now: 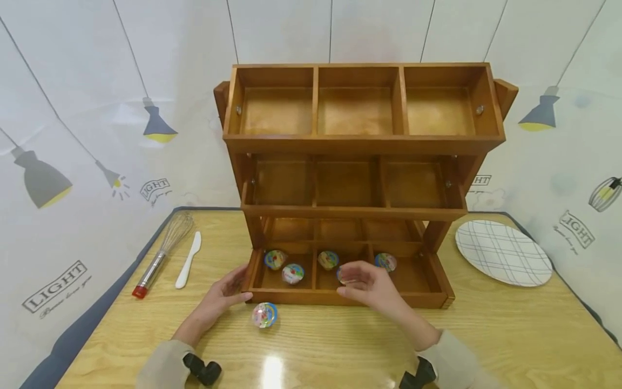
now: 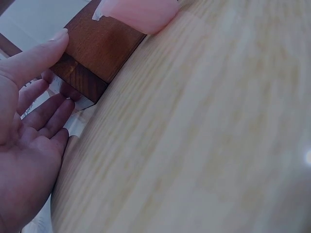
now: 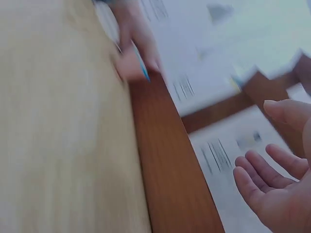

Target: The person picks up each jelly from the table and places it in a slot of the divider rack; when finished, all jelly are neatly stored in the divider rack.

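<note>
My left hand (image 1: 222,294) is at the front left corner of a three-tier wooden rack (image 1: 347,297), its thumb by the front board and its fingers along the side. Just right of that thumb, a small foil-lidded cup (image 1: 264,315) with a pinkish body (image 2: 141,14) stands on the table. Over the rack's bottom tier hovers my right hand (image 1: 371,289), fingers loosely bent, nothing held. Two similar cups, one a foil-lidded cup (image 1: 293,274), sit in the left bottom compartment. The middle one holds a cup (image 1: 328,260) and another partly hidden by my right hand. A cup (image 1: 386,261) lies in the right compartment.
A whisk (image 1: 167,251) with a red-tipped handle and a white plastic knife (image 1: 188,260) lie on the left of the table. A white checked plate (image 1: 503,253) is at the right. Behind the rack stands a lamp-printed wall covering (image 1: 194,108).
</note>
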A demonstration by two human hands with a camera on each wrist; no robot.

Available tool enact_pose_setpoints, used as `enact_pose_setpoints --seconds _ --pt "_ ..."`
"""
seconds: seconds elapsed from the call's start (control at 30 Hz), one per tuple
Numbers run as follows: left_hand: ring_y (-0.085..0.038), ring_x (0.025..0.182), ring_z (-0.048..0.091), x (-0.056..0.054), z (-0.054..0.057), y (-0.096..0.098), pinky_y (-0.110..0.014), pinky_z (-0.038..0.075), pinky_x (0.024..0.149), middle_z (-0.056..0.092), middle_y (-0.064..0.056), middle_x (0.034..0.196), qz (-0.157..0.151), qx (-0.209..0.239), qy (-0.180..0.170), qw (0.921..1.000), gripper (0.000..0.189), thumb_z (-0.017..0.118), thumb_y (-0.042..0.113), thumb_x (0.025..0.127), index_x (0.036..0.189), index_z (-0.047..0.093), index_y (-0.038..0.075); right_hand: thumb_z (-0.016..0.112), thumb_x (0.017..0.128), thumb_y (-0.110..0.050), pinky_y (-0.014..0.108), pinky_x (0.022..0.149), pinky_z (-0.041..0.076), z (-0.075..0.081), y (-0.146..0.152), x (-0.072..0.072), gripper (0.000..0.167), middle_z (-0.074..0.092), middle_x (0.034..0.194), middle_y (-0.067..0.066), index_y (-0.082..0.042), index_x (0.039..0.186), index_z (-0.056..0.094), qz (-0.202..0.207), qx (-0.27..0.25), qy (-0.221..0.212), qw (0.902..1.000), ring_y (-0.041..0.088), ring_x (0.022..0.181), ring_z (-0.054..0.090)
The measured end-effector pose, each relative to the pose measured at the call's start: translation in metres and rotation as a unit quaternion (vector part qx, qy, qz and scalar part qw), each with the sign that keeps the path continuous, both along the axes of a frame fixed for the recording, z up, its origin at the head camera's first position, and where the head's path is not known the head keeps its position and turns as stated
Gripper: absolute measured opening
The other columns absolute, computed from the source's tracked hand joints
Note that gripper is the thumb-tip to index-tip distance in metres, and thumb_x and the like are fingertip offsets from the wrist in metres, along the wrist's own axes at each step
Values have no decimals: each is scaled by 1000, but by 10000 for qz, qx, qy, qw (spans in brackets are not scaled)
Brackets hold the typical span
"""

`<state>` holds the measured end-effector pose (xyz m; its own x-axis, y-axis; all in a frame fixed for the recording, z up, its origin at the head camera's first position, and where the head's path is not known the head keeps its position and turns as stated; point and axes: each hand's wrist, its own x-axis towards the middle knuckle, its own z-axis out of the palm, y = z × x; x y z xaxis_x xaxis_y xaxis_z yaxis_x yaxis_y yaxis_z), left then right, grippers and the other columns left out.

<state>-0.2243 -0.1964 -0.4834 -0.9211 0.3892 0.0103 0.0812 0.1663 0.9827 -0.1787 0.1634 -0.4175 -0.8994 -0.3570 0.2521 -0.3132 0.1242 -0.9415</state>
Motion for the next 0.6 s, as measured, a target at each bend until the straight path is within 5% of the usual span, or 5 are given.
enact_pose_setpoints --seconds 0.2,0.33,0.6 --pt "-14 129 30 -1 -1 0 -4 30 95 31 -14 143 39 -44 33 10000 71 65 19 80 139 28 10 68 77 -16 36 89 47 -5 -42 13 41 57 111 22 1 112 53 710 376 -58 9968 34 103 54" --pt "-2 123 35 0 -1 0 -4 30 94 31 -15 142 80 -98 53 9999 71 65 19 79 139 28 10 70 75 -23 36 91 46 -15 -65 16 47 58 114 16 -3 114 53 774 777 -335 9934 30 105 54" --pt "2 121 36 0 1 2 -4 30 95 32 -15 142 46 -44 100 9999 71 65 19 80 139 28 9 72 73 -26 28 86 49 -37 -101 13 60 57 117 11 -4 123 49 874 1115 -628 9879 27 105 55"
